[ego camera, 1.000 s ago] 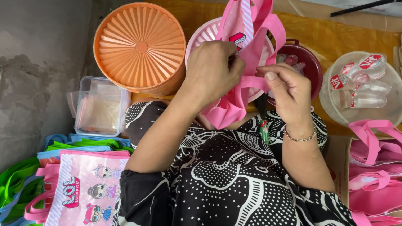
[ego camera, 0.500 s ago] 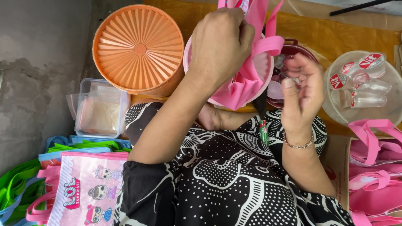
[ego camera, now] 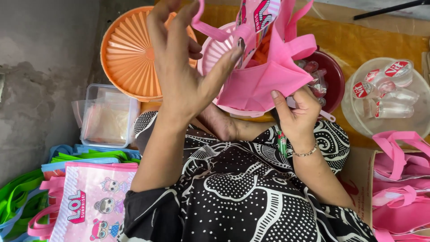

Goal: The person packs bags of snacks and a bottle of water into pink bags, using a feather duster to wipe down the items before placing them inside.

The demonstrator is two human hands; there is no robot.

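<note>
My left hand (ego camera: 181,67) is raised high, fingers hooked through a pink strap and pinching the top of a pink fabric bag (ego camera: 264,76) that hangs open in front of me. My right hand (ego camera: 300,114) grips the bag's lower edge from below. The bag hangs over a pink slotted basket (ego camera: 215,49) and a dark red bowl (ego camera: 329,74) that holds small wrapped items. My lap, in black-and-white patterned cloth (ego camera: 233,192), fills the lower middle.
An orange ribbed lid (ego camera: 130,54) lies at upper left, with a clear plastic box (ego camera: 107,116) below it. A clear tub of small water cups (ego camera: 387,96) stands at right. Pink bags (ego camera: 401,179) are stacked at lower right; pink, green and blue bags (ego camera: 67,197) at lower left.
My left hand has lifted the pink bag higher and opened its fingers around the strap. My right hand moved from beside the bag to grip its lower edge.
</note>
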